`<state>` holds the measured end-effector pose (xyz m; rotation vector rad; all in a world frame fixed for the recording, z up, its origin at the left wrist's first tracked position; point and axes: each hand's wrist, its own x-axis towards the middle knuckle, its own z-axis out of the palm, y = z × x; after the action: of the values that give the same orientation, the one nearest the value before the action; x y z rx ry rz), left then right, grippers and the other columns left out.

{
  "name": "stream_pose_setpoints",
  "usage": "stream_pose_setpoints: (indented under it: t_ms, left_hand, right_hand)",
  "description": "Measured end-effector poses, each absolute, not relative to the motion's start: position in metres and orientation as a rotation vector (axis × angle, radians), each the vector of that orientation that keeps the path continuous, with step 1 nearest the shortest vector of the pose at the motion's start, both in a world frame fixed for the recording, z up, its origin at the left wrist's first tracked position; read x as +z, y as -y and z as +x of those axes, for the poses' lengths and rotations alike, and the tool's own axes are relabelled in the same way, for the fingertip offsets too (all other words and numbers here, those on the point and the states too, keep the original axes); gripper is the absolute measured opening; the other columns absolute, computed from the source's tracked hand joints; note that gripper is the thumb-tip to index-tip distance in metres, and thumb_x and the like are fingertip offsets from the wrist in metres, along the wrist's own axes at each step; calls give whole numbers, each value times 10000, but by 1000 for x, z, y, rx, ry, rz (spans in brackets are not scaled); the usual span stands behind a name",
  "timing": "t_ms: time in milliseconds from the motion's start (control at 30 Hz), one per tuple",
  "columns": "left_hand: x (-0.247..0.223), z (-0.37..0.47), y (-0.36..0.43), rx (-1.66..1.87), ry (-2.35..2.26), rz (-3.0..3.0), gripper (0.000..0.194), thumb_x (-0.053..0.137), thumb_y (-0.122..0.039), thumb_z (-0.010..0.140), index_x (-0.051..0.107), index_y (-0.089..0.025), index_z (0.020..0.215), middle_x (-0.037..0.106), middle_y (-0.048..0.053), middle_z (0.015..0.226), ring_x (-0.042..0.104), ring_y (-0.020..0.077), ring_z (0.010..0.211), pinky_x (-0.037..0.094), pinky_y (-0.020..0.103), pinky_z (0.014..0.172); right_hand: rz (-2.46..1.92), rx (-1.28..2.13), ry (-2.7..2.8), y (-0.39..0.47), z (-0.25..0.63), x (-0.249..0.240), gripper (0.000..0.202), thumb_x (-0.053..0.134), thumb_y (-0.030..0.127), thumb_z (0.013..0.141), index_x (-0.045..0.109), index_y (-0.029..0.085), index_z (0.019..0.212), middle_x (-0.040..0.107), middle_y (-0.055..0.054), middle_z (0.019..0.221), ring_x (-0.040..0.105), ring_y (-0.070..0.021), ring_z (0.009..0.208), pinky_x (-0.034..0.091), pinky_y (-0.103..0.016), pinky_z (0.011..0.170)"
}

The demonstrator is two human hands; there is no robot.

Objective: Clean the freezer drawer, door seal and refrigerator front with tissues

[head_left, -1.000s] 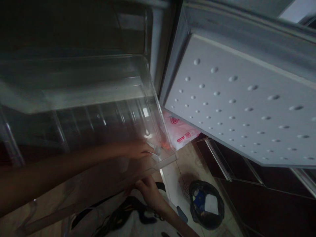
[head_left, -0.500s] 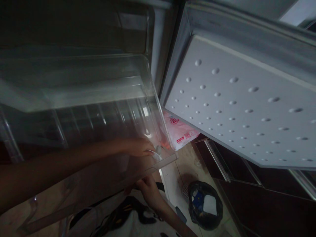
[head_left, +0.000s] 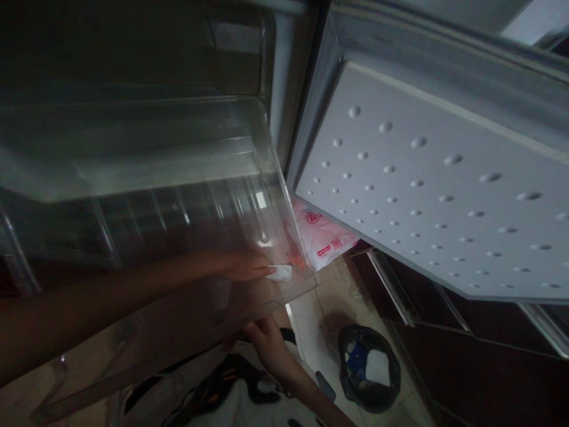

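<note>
My left hand (head_left: pixel 246 265) reaches into a clear plastic drawer (head_left: pixel 262 305) and is closed on a small white wipe (head_left: pixel 281 273), a tissue or a thin cloth. The wipe lies against the inside of the drawer close to its front right corner. Below the drawer's front edge, near my body, is my right hand (head_left: pixel 269 344). Its thumb and fingers are bent around that edge from outside, and part of them is hidden. The drawer is pulled out, and its ribbed bottom shows through.
An open freezer door (head_left: pixel 400 196) with a dimpled white inner panel fills the right. A pink printed plastic bag (head_left: pixel 322 237) sits beneath it. On the tiled floor stands a bin with a black liner (head_left: pixel 391 394), holding rubbish. Dark cabinet fronts (head_left: pixel 466 356) are at lower right.
My left hand has shifted slightly with the wipe, which now lies flatter and shows more toward the corner. My right hand stays at the drawer's edge.
</note>
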<state>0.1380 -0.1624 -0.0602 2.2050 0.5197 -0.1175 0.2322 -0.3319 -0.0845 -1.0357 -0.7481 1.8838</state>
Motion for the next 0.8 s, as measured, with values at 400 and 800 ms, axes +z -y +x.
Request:
stream_pose_setpoints:
  t_ms: [400, 800]
  left_hand:
    - [-58, 145, 166, -120, -417, 2241, 352, 330, -290, 978, 640, -125, 951, 694, 100, 987, 623, 173, 900, 429, 250, 831]
    - [-50, 139, 168, -183, -476, 2208, 426, 287, -348, 976, 642, -132, 881, 693, 99, 893, 614, 188, 806, 429, 283, 785]
  right_hand:
    - [-1025, 1896, 750, 332, 233, -82, 200, 514, 268, 741, 659, 162, 652, 645, -13, 567, 593, -142, 533, 499, -270, 615]
    - [-1010, 1896, 771, 332, 228, -77, 271, 536, 370, 752, 672, 168, 634, 646, -21, 562, 583, -148, 538, 501, -285, 613]
